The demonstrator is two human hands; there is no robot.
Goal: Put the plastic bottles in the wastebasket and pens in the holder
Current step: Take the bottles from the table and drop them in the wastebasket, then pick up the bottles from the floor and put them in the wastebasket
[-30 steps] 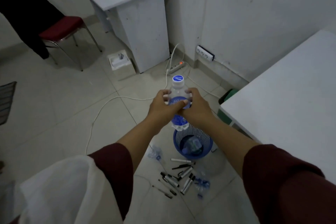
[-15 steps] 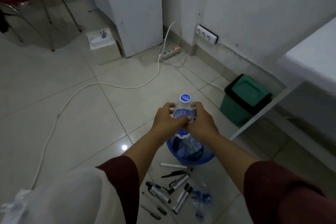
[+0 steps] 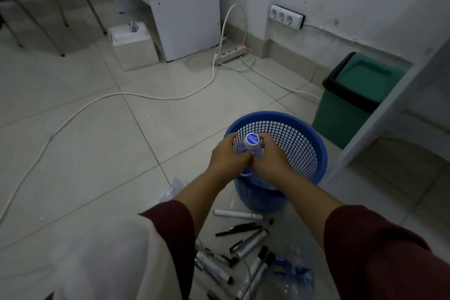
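floor (image 3: 80, 153): pale glossy tiles carrying everything in view
white cabinet (image 3: 182, 5): stands against the far wall, a tissue box (image 3: 132, 47) just beside its left foot
green bin (image 3: 353, 100): lidded, black rim, tucked under the edge of the counter (image 3: 389, 114) at right
wastebasket (image 3: 309, 143): blue mesh, round, upright on the floor in front of the green bin; its near rim is hidden behind the two forearms
white cable (image 3: 146, 96): snakes from the lower left across the tiles to a power strip (image 3: 230, 54) with a red light by the wall
left hand (image 3: 227, 158): closed around the left side of the bottle, fingers wrapped on its shoulder
right hand (image 3: 271, 157): closed around the right side of the same bottle, touching the left hand
plastic bottle (image 3: 250, 145): clear, blue cap with white print facing the camera, gripped between both hands over the near side of the wastebasket opening; its lower part dips inside the basket
crushed bottle (image 3: 292, 277): clear with blue label, lying on the floor near the markers, well below the wastebasket
pens (image 3: 246, 243): a loose scatter of markers and black pens on the floor just before the wastebasket, between the two sleeves; one white marker (image 3: 237, 214) lies closest to the basket foot
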